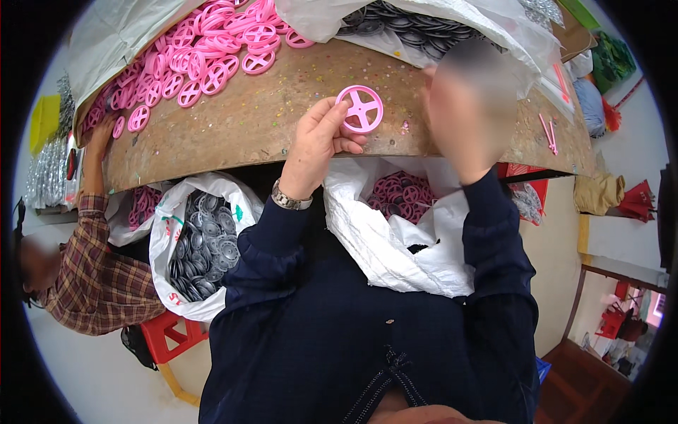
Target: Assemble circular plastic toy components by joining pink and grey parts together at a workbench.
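My left hand [318, 141] holds a pink plastic spoked wheel [362, 109] by its left rim, thumb on top, just over the near part of the brown worktable [282, 106]. Smeared by blur, my right hand [470, 116] is over the table to the right of the wheel, near a heap of dark grey plastic discs [417, 32] on white sheeting. Its fingers cannot be made out, nor whether anything is in them. At the far left lies a large pile of pink wheels [201, 60].
A white sack [367, 247] with pink wheels inside sits below the table edge between my arms. Left of it stands another sack [162, 247] of grey discs. A co-worker in a plaid sleeve [95, 247] reaches toward the pink pile. Thin pink sticks [549, 134] lie at the right.
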A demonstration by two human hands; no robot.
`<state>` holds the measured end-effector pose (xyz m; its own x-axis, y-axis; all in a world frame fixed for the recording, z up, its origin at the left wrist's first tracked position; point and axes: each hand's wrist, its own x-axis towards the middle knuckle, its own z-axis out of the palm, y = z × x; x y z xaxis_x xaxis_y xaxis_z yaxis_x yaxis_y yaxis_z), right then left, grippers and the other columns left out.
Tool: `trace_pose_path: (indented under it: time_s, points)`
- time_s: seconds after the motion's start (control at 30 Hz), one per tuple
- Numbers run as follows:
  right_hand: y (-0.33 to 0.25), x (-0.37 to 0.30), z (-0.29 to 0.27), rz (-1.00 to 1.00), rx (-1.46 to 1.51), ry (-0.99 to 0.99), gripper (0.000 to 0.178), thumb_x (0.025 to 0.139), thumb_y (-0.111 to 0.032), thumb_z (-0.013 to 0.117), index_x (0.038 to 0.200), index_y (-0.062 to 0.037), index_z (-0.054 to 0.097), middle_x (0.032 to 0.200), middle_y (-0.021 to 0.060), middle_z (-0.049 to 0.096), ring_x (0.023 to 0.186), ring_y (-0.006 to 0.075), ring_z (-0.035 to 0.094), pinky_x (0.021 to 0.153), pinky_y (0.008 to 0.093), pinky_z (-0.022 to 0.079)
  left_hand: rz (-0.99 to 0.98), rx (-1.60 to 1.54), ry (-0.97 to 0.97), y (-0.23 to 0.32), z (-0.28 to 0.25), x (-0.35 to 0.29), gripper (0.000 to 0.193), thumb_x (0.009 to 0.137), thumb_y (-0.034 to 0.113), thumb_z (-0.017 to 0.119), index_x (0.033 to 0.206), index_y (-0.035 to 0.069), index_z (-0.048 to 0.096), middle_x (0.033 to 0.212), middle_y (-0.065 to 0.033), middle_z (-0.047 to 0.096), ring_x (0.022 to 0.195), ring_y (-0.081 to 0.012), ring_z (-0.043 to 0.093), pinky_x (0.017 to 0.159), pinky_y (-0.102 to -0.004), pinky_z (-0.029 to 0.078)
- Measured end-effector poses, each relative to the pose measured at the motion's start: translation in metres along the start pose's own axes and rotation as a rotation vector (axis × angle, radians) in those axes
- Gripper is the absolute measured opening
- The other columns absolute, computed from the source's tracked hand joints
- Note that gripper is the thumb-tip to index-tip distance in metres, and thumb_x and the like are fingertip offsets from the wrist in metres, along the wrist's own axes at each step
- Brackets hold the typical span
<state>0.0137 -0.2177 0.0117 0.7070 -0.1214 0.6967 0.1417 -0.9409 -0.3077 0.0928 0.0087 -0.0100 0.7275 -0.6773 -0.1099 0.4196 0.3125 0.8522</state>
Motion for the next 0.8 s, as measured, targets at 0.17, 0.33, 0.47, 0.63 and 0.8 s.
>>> trace_pose_path:
  time_s: [0.17,0.33,0.47,0.63,0.8]
  points:
    - [0.086,0.017,-0.007,0.119,-0.332,-0.001,0.031,0.088,-0.027,0.068,0.11,-0.0047,0.065,0.107,0.0169,0.067,0.098,0.037,0.062,0.083,0.0429,0.05,0.03,0.097,0.021,-0.006,0.002,0.003,0.028,0.102,0.023,0.053,0.117,-0.001,0.057,0.092,-0.0069,0.066,0.073,-0.0118,0.066,0.063,-0.0233,0.056]
    - [0.124,0.023,0.0,0.252,-0.498,-0.232,0.036,0.089,-0.037,0.065,0.107,-0.0062,0.067,0.105,0.0142,0.069,0.103,0.0366,0.06,0.084,0.0453,0.049,0.03,0.135,0.002,-0.007,0.003,0.002,0.028,0.102,0.023,0.053,0.116,-0.001,0.057,0.093,-0.0075,0.066,0.073,-0.0117,0.066,0.063,-0.0231,0.056]
    - [0.136,0.027,0.001,0.227,-0.484,-0.205,0.032,0.089,-0.037,0.063,0.102,-0.0088,0.069,0.101,0.012,0.069,0.099,0.0357,0.062,0.081,0.0453,0.05,0.025,0.122,0.001,-0.006,-0.001,0.002,0.027,0.102,0.023,0.053,0.115,-0.001,0.057,0.092,-0.0075,0.066,0.073,-0.0118,0.067,0.063,-0.023,0.056]
    - [0.14,0.027,-0.005,0.203,-0.458,-0.249,0.021,0.09,-0.03,0.061,0.096,-0.0119,0.069,0.095,0.0083,0.07,0.086,0.0324,0.065,0.073,0.0447,0.051,0.016,0.074,-0.013,-0.007,-0.005,0.004,0.024,0.102,0.021,0.053,0.115,0.001,0.057,0.092,-0.007,0.067,0.073,-0.0134,0.068,0.062,-0.0243,0.057]
    - [0.137,0.026,-0.001,0.084,-0.565,-0.216,0.019,0.091,-0.029,0.059,0.095,-0.0123,0.068,0.092,0.008,0.069,0.087,0.0309,0.066,0.072,0.044,0.052,0.014,0.096,-0.013,-0.007,-0.003,0.004,0.023,0.102,0.021,0.053,0.115,0.002,0.057,0.091,-0.007,0.067,0.073,-0.0136,0.068,0.062,-0.0243,0.057]
